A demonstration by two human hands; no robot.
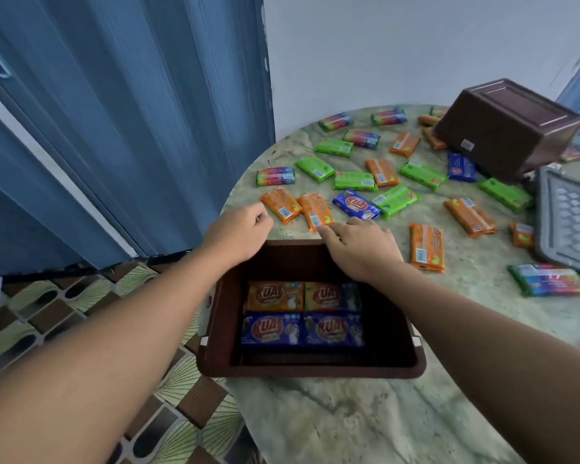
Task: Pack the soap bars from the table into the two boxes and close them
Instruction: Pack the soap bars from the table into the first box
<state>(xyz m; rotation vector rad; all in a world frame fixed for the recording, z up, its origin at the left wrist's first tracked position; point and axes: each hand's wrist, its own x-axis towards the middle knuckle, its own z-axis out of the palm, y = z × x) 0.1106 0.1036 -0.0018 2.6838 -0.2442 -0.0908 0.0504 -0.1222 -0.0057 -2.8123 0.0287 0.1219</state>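
Observation:
An open brown box [416, 358] sits at the table's near edge with several orange and blue soap bars [303, 314] laid flat inside. Beyond it, my left hand [240, 231] hovers with loosely curled fingers beside an orange bar [281, 205], holding nothing. My right hand [360, 244] reaches over the box's far rim, its fingertips touching another orange bar [316, 211] and lying close to a blue bar [356, 204]. Many more wrapped bars, green, orange, blue and rainbow, lie scattered over the round marble table [365, 420]. A second brown box [506, 128] stands upside down at the back right.
A grey latticed lid [570, 219] lies at the right edge of the table. A blue folding door [131, 128] stands to the left, with patterned floor tiles [64, 306] below. The table's left rim curves just past my left hand.

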